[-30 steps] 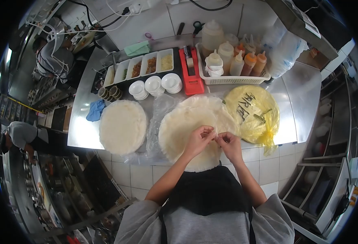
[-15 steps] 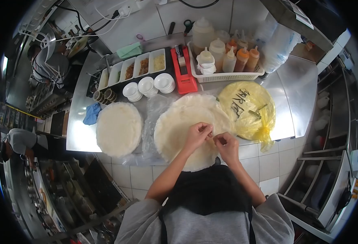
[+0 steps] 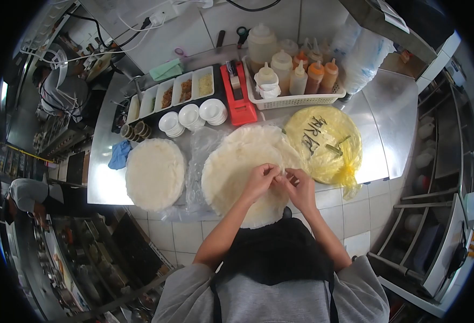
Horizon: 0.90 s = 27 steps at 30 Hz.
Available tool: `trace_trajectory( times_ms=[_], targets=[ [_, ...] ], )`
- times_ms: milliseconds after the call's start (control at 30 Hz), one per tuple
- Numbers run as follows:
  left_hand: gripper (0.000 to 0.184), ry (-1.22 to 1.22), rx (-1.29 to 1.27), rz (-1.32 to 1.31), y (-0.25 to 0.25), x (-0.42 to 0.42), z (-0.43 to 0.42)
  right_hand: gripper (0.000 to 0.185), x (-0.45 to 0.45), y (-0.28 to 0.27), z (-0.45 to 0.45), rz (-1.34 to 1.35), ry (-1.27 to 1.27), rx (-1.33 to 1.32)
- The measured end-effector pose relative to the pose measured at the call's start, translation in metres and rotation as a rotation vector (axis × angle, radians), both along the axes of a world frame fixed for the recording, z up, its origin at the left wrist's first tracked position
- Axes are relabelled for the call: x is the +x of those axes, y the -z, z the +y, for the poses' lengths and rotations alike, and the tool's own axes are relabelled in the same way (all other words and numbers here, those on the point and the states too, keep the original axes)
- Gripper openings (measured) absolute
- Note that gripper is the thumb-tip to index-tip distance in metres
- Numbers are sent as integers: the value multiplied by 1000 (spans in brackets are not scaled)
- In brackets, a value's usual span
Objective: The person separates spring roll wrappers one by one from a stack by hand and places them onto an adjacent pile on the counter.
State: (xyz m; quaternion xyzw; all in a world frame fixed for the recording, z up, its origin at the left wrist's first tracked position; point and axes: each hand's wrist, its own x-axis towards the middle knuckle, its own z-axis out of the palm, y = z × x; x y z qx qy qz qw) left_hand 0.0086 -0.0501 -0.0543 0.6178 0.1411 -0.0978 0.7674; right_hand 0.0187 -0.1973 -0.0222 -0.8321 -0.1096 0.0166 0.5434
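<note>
A stack of thin, round, pale dough wrappers (image 3: 237, 167) lies at the counter's front edge before me. Over its right side, my left hand (image 3: 261, 180) pinches the rim of a top wrapper between thumb and fingers. My right hand (image 3: 300, 189) is close beside it, fingertips pinched at the same rim and almost touching the left ones. How many sheets are between the fingers is too small to tell. A second round stack of wrappers (image 3: 155, 173) rests to the left, past a crumpled clear plastic bag (image 3: 198, 167).
Right of the stack sits a knotted yellow plastic bag (image 3: 323, 142) with dark writing. Behind are a red tape dispenser (image 3: 241, 102), a basket (image 3: 301, 101) of squeeze bottles, white dishes (image 3: 213, 110) and topping trays (image 3: 186, 89). A blue cloth (image 3: 120, 154) lies left. Two people work at far left.
My right hand has moved left and slightly up, bringing its fingertips to my left hand's. My left hand stays at the wrapper rim. The whole view has shifted slightly.
</note>
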Motion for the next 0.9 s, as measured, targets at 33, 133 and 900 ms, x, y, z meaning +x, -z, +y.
trace_trajectory(
  times_ms=[33, 133, 900],
  targets=[
    [19, 8, -22, 2, 3, 0, -1, 22, 4, 2, 1, 3, 7, 9],
    [18, -1, -8, 8, 5, -1, -1, 23, 15, 16, 4, -8, 16, 11],
    [14, -30, 162, -66, -19, -10, 22, 25, 28, 8, -1, 111, -269, -161]
  ],
)
